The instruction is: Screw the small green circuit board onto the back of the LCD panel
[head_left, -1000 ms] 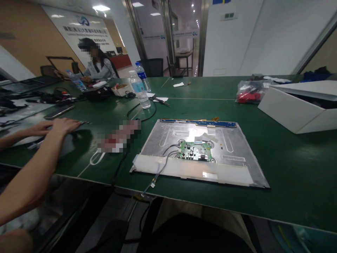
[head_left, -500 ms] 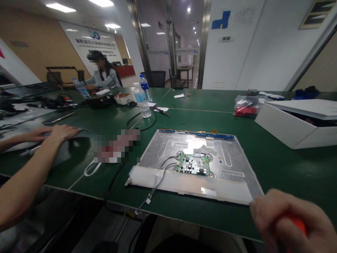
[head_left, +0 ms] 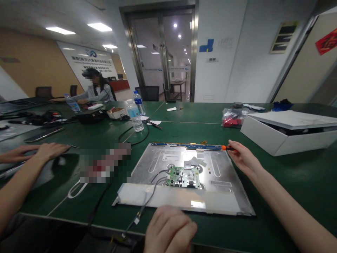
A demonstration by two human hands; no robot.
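A display panel [head_left: 218, 165] lies back side up on the green table, with a green circuit board [head_left: 184, 176] at its middle and a blue strip board [head_left: 173, 145] along its far edge. My right hand [head_left: 243, 158] reaches over the panel's far right corner and grips an orange-and-black screwdriver [head_left: 225, 148], whose orange part is against the strip board's right end. Near the table's front edge, just before the panel, my left hand [head_left: 171, 230] is curled closed; whatever is inside its fingers is hidden. Thin grey cables [head_left: 151, 195] run from the circuit board over a white strip [head_left: 210, 201].
On the left, a co-worker's hands [head_left: 48, 151] rest by a dark object. Water bottles [head_left: 135, 117] stand behind the panel, near a black cable [head_left: 147, 137]. A white box [head_left: 279, 140] and a bagged red item [head_left: 233, 119] are at the right. Another person [head_left: 96, 89] sits farther back.
My right hand has moved from the near right corner up to the panel's far right corner with the screwdriver. My left hand has come into view at the front. The view has shifted.
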